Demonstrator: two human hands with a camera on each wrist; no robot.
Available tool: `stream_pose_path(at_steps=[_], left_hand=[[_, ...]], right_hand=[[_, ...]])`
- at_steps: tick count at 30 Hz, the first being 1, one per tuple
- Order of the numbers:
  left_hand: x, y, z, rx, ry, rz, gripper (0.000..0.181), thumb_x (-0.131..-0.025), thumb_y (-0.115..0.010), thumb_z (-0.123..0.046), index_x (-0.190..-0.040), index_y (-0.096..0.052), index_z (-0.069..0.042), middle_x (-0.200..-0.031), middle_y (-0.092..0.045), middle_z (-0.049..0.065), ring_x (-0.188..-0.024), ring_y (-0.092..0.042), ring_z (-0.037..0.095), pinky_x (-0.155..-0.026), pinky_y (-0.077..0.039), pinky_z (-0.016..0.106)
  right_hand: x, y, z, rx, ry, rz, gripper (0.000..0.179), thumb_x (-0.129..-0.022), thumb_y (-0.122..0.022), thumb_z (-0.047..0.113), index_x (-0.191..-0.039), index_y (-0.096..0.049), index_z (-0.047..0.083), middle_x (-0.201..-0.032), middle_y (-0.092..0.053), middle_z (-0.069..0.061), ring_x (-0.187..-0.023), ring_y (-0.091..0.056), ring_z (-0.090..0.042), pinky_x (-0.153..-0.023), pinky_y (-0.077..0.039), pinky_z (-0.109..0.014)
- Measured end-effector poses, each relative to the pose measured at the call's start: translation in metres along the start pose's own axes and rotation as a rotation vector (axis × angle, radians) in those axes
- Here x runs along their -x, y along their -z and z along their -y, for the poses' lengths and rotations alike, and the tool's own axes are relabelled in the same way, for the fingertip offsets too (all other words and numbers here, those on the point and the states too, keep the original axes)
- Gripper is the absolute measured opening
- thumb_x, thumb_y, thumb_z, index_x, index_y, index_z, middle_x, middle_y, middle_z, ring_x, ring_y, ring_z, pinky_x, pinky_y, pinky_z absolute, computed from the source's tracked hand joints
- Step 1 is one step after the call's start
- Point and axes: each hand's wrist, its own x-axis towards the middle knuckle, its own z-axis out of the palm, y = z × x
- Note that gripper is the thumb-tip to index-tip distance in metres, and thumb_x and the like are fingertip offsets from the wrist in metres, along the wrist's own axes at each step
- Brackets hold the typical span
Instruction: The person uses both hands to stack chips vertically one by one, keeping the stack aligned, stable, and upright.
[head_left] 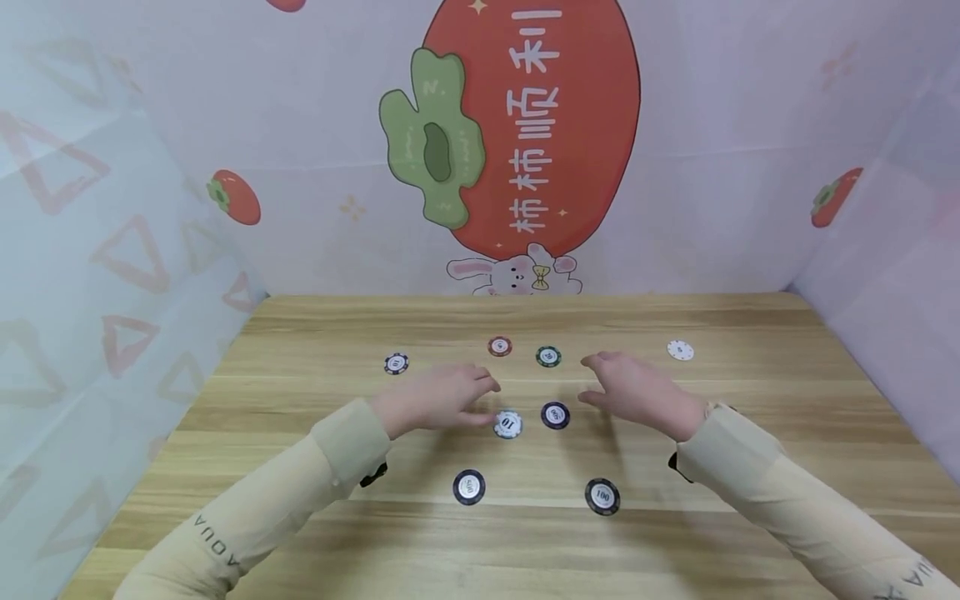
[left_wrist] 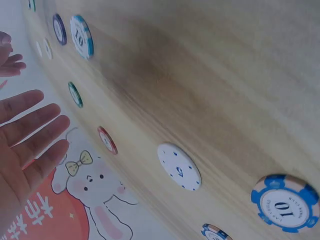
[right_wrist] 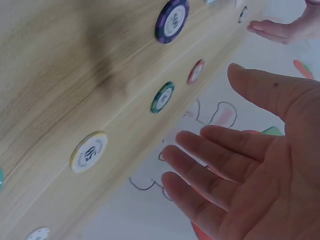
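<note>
Sheeting point(head_left: 172, 208), pale, creased and printed with triangle outlines, stands far left of the purple-rimmed chip point(head_left: 555, 415), which lies near the middle of the wood-grained surface point(head_left: 525, 550). Beyond that chip and well to its left is the navy-rimmed chip point(head_left: 397, 363). The left hand point(head_left: 438, 398), left of the purple-rimmed chip, has its fingers loosely extended around nothing. Two discs show only in the left wrist view: a white chip point(left_wrist: 180, 167) and a blue-and-tan chip point(left_wrist: 285, 202) marked 10, clipped at the frame edge. Nearer the person than the purple-rimmed chip, to its left, lies the dark-rimmed chip point(head_left: 469, 487). Beyond it, slightly left, is the red-rimmed chip point(head_left: 500, 346), its small print hard to read. Just left of it sits the pale blue-edged chip point(head_left: 507, 423); the left thumb seems to overlap its edge, though contact is unclear. Directly beyond is the green-rimmed chip point(head_left: 549, 357); nearer and right, the black-rimmed chip point(head_left: 602, 497) reads 100. Right of the purple-rimmed chip, the right hand point(head_left: 637, 387) spreads relaxed fingers, holding nothing. A yellow-rimmed chip point(right_wrist: 88, 151) appears only in the right wrist view. Farthest right and beyond lies the dotted white chip point(head_left: 681, 350).
</note>
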Motion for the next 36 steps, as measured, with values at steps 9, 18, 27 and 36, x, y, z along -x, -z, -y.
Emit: stream_pose_path(at_steps=[9,18,27,36], left_hand=[[0.018,-0.006,-0.014,0.034,-0.077,-0.032,0.041,-0.088,-0.056,-0.039,-0.115,-0.059,-0.008,-0.109,-0.06,0.003,-0.099,-0.056,0.015,-0.086,-0.046,0.03],[0.035,-0.006,-0.026,0.166,-0.015,-0.015,0.037,-0.087,-0.058,-0.034,-0.114,-0.06,-0.009,-0.106,-0.06,0.003,-0.093,-0.056,0.012,-0.081,-0.047,0.027],[0.047,-0.013,-0.031,0.268,0.029,0.012,0.039,-0.081,-0.066,-0.03,-0.112,-0.06,-0.007,-0.105,-0.06,0.003,-0.088,-0.058,0.012,-0.074,-0.048,0.022],[0.052,-0.029,-0.035,0.354,0.102,-0.042,0.038,-0.072,-0.076,-0.021,-0.103,-0.062,-0.003,-0.091,-0.059,0.003,-0.079,-0.055,0.012,-0.068,-0.046,0.022]], right_hand=[[0.017,0.002,0.02,0.05,0.001,0.002,0.051,-0.083,-0.065,0.028,-0.117,-0.055,-0.007,-0.109,-0.059,-0.02,-0.098,-0.058,-0.032,-0.079,-0.048,-0.044],[0.024,-0.007,0.039,-0.022,-0.044,-0.011,0.047,-0.079,-0.07,0.025,-0.111,-0.058,-0.007,-0.102,-0.06,-0.018,-0.088,-0.06,-0.026,-0.074,-0.051,-0.037],[0.029,-0.019,0.06,-0.107,-0.026,-0.059,0.04,-0.076,-0.073,0.021,-0.105,-0.062,-0.003,-0.09,-0.06,-0.01,-0.073,-0.057,-0.015,-0.064,-0.05,-0.03],[0.03,-0.036,0.077,-0.256,0.042,-0.048,0.042,-0.073,-0.075,0.017,-0.105,-0.061,-0.005,-0.09,-0.059,-0.009,-0.074,-0.054,-0.015,-0.063,-0.048,-0.029]])
